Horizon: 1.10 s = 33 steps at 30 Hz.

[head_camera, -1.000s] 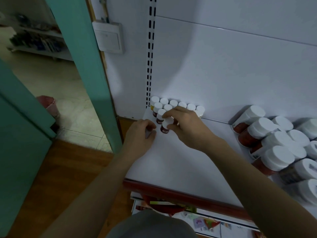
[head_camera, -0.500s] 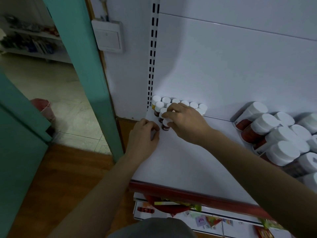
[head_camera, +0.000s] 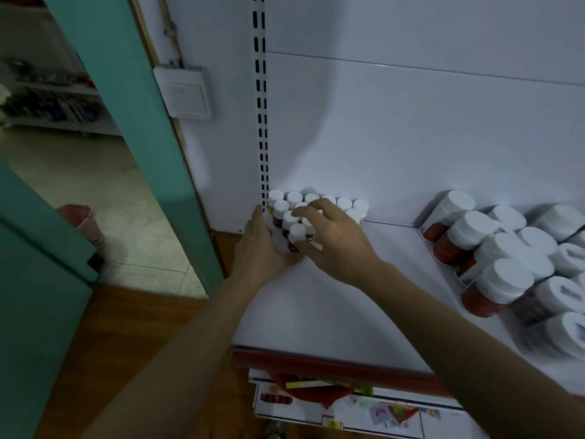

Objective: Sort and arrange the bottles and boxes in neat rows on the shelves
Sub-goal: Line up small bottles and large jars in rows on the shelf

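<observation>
A cluster of small white-capped bottles (head_camera: pixel 343 203) stands in rows at the back left corner of the white shelf (head_camera: pixel 316 312). My left hand (head_camera: pixel 261 245) lies along the cluster's left side, fingers straight and pressed against the bottles. My right hand (head_camera: pixel 335 237) reaches over the cluster from the right. Its index finger and thumb curl round the front small bottle (head_camera: pixel 297 233). Larger white-capped bottles with red contents (head_camera: pixel 474 236) lie tilted in a heap at the shelf's right.
The shelf's front has a red edge strip (head_camera: pixel 332 362); below it a lower shelf holds colourful boxes (head_camera: pixel 335 403). A green door frame (head_camera: pixel 142 122) and a wall switch (head_camera: pixel 185 93) are at the left. A red bin (head_camera: pixel 82 220) stands on the floor beyond.
My left hand has moved up from the shelf's left edge and straightened against the side of the small bottles. My right hand has shifted slightly back with the front bottle, closing the row.
</observation>
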Available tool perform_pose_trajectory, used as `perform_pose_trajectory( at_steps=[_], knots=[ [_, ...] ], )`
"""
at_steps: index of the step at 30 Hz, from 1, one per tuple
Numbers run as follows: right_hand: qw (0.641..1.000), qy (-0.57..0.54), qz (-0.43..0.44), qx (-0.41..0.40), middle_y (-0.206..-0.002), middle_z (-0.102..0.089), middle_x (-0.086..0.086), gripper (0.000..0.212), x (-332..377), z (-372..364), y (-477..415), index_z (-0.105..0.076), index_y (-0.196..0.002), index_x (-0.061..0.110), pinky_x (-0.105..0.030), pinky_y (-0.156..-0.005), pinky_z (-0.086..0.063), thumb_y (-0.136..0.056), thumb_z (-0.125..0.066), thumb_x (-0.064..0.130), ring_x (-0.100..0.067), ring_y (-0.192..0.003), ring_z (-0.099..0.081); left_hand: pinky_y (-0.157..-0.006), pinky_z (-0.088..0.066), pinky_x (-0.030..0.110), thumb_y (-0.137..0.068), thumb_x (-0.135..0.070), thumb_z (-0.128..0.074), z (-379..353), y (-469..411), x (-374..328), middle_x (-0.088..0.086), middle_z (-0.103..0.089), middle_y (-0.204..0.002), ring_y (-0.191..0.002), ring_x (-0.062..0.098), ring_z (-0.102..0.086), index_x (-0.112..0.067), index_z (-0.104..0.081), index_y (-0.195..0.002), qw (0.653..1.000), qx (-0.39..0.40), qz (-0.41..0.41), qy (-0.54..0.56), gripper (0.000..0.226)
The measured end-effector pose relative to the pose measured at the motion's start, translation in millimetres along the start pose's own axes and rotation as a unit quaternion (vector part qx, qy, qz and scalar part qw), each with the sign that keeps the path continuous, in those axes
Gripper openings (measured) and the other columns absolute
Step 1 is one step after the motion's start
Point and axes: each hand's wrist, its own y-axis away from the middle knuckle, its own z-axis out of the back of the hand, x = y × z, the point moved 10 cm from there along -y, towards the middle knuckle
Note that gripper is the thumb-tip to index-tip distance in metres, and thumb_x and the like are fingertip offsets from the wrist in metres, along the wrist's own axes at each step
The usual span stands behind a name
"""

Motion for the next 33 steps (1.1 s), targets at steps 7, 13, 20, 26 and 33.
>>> perform_pose_trajectory(
  at_steps=[7, 13, 20, 26, 33],
  knots=[
    [0.977, -0.115, -0.163, -0.07, -0.112, -0.06, 0.004, 0.027, -42.9, 17.0, 68.1, -0.063, -0.116, 0.017, -0.025, -0.071, -0.048, -0.091, -0.072, 0.016, -0.005, -0.074, -0.051, -0.091, -0.054, 0.045, -0.047, -0.052, -0.091, -8.4, -9.6, -9.0, -0.007, -0.062, -0.134, -0.117, 0.027, -0.062, -0.03, -0.03, -0.146, 0.995, 0.074, 0.023, -0.069, 0.119],
    [0.963, -0.13, -0.234, -0.027, -0.116, -0.059, 0.003, 0.031, -60.3, 5.3, 100.1, -0.062, -0.123, 0.02, -0.026, -0.075, -0.052, -0.094, -0.07, 0.018, -0.006, -0.075, -0.056, -0.09, -0.048, 0.036, -0.065, -0.034, -0.091, -17.4, -4.4, -15.4, -0.011, -0.055, -0.137, -0.117, 0.02, -0.055, -0.031, -0.021, -0.154, 0.993, 0.099, 0.018, -0.062, 0.114],
    [0.961, -0.13, -0.244, -0.027, -0.117, -0.058, 0.004, 0.031, -61.6, 1.5, 102.0, -0.062, -0.124, 0.022, -0.028, -0.076, -0.053, -0.094, -0.069, 0.018, -0.006, -0.074, -0.056, -0.075, -0.037, 0.031, -0.074, -0.033, -0.085, -23.4, -5.3, -15.9, -0.008, -0.055, -0.129, -0.103, 0.016, -0.05, -0.025, -0.017, -0.154, 0.989, 0.111, 0.01, -0.098, 0.105],
    [0.96, -0.122, -0.253, 0.001, -0.108, -0.06, 0.006, 0.025, -67.7, -3.0, 95.2, -0.063, -0.12, 0.023, -0.025, -0.074, -0.05, -0.095, -0.067, 0.02, -0.006, -0.074, -0.056, -0.087, -0.045, 0.03, -0.091, -0.013, -0.067, -9.7, -3.6, 8.5, 0.001, -0.062, -0.121, -0.108, 0.022, -0.061, -0.016, -0.03, -0.156, 0.993, 0.107, 0.03, -0.042, 0.076],
    [0.965, -0.153, -0.208, -0.057, -0.085, -0.068, 0.005, 0.027, -26.5, -8.9, 53.2, -0.064, -0.108, 0.014, -0.026, -0.064, -0.046, -0.088, -0.078, 0.026, -0.01, -0.066, -0.057, -0.083, -0.039, 0.026, -0.101, -0.015, -0.055, 0.8, -8.6, -6.3, 0.008, -0.067, -0.128, -0.107, 0.023, -0.062, -0.015, -0.051, -0.143, 0.999, -0.011, 0.031, 0.025, 0.042]
  ],
)
